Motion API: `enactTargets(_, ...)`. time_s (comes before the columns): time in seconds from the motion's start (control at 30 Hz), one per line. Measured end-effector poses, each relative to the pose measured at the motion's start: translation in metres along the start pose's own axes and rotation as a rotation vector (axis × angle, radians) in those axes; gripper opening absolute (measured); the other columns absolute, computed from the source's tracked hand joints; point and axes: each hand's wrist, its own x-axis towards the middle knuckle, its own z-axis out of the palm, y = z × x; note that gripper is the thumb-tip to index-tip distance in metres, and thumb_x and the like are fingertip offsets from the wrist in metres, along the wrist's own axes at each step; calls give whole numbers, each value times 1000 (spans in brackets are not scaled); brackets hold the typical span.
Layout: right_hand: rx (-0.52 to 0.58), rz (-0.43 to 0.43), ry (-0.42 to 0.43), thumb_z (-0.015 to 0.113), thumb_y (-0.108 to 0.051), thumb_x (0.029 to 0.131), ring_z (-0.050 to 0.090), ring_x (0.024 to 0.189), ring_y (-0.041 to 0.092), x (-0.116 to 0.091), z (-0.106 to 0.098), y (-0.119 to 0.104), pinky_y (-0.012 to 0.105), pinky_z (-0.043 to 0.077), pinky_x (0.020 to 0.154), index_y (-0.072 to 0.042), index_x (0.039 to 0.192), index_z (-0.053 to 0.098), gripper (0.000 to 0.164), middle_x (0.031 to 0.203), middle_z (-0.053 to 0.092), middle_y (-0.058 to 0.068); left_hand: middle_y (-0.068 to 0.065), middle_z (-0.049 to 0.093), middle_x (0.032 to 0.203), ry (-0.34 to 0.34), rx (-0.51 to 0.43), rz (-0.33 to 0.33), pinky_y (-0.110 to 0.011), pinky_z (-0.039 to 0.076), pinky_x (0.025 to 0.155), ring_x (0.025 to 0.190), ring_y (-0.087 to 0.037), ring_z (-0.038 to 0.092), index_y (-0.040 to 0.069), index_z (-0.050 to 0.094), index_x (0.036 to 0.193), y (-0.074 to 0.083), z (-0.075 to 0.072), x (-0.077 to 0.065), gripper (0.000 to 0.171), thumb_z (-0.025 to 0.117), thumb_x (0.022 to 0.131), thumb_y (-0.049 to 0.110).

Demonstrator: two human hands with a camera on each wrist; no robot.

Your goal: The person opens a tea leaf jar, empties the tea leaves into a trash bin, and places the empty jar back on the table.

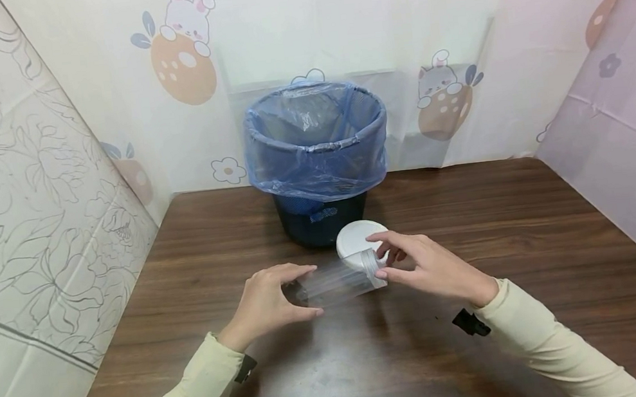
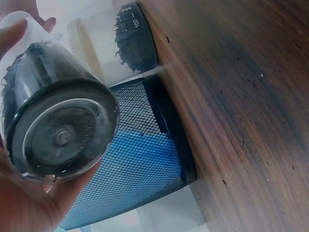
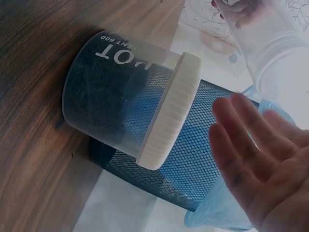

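Above the desk [image 1: 337,384], I observe one clear container [image 1: 335,284] tilted between the left hand [image 1: 265,306], which grips its base end, and the right hand [image 1: 433,269], spread at its mouth; whether the latter touches, I cannot tell. Counted beyond: one white-lidded jar [image 3: 111,92], one mesh bin [image 1: 321,224], one blue liner [image 1: 315,173].

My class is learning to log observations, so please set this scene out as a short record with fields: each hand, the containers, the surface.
Left hand: grips the base end of the jar
Right hand: at the jar's mouth end; whether it grips is unclear
Jar: clear, tipped over, off the table, dark bits inside
Tub: clear, upright, dark contents, white lid on
Bin: black mesh, behind the tub, blue bag over its rim
Table: brown, wood-grained
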Motion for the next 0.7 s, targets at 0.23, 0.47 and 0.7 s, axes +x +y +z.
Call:
enactTargets(0.23, 36, -155, -4, 76, -18, 82, 58, 95, 12, 2, 2, 3, 29, 50, 80, -11, 128, 53, 52, 111, 58, -7, 10, 68, 97, 3, -15, -7, -31, 48, 70, 82, -7, 60, 23, 71, 114, 0, -2, 0, 63, 88, 58, 45)
enactTargets(0.47, 32, -134, -7, 77, -26, 81, 52, 109, 15, 1, 4, 1, 35, 50, 84, -13, 144, 35, 77, 131, 48, 5, 7, 69, 100, -6, -24, -13, -33, 49, 72, 87, -8, 62, 22, 70, 115, 1, -2, -1, 64, 88, 58, 45)
enactTargets(0.7, -8, -68, -21, 71, -27, 86, 59, 84, 6, 1, 4, -2, 29, 50, 75, -12, 130, 51, 50, 91, 61, -11, 11, 68, 101, 1, -13, -11, -33, 50, 72, 89, -8, 62, 24, 70, 115, 2, -2, -1, 65, 88, 57, 46)
